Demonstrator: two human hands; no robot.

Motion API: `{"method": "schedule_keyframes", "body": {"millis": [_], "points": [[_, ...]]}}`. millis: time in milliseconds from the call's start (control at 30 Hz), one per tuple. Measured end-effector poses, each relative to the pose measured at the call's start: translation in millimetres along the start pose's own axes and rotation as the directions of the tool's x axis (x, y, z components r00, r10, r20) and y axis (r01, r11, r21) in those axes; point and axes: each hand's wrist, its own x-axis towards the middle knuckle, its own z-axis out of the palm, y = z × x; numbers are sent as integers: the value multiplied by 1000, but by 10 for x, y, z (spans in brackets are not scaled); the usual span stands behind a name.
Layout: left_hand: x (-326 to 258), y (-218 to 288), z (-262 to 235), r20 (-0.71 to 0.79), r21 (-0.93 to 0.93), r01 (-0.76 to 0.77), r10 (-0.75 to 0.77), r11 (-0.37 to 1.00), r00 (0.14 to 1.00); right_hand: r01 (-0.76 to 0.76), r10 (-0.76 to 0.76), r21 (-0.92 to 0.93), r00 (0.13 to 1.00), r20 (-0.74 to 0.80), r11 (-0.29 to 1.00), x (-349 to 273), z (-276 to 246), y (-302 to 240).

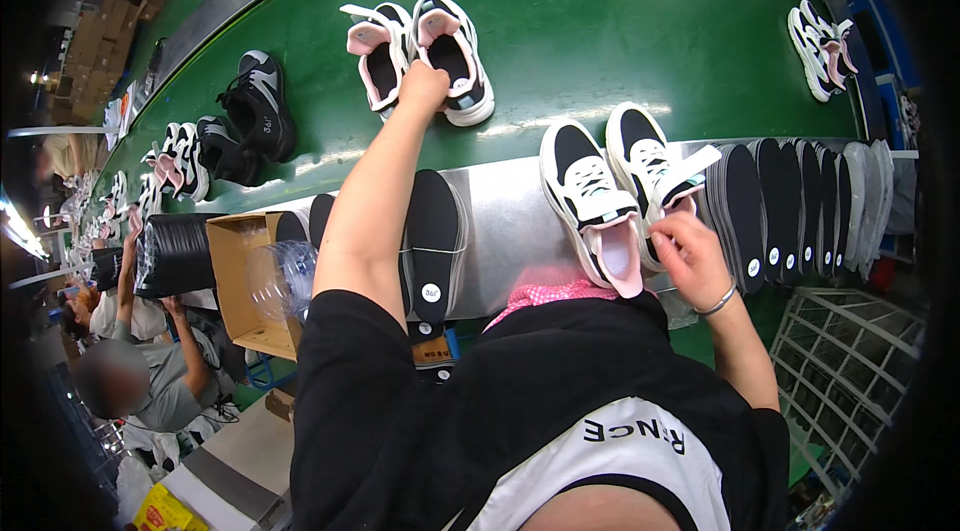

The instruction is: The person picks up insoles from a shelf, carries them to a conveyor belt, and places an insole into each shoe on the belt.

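My left arm reaches out to a pair of black and white sneakers with pink lining (470, 106) on the green belt (600, 31). My left hand (425, 86) is closed at their heels, where the two shoes meet; its fingertips are hidden. Close to my body, a second such pair lies with toes pointing away: a left sneaker (577, 156) and a right sneaker (635, 136). The fingers of my right hand (695, 256) curl at the heel of the right sneaker, partly covering it. A white strip (690, 166) sticks up from that shoe's opening.
Stacked black insoles (735, 211) line the metal ledge (495, 211) at right, with a tied bundle of insoles (435, 241) at left. Beside it stands a cardboard box (235, 281). Black shoes (262, 106) sit on the belt. Another person (175, 376) works at far left.
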Motion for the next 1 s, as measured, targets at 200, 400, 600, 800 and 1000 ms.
{"method": "schedule_keyframes", "body": {"millis": [200,400,600,800,1000], "points": [[-434,375,590,52,-249,-6,19,968,998,168,-169,-74,986,-14,983,958,-187,-261],[-495,358,568,195,-432,100,-15,896,981,57,1,-156,938,347,986,2352,622,-199],[-649,351,456,332,-535,209,-24,818,943,-144,290,-406,901,324,903,2770,1313,-3],[-605,271,441,386,-629,252,14,735,922,-37,371,-655,847,381,755,2912,1364,-15],[-605,251,434,386,-630,244,24,737,922,-79,356,-673,890,284,735,2909,1500,63]]}}
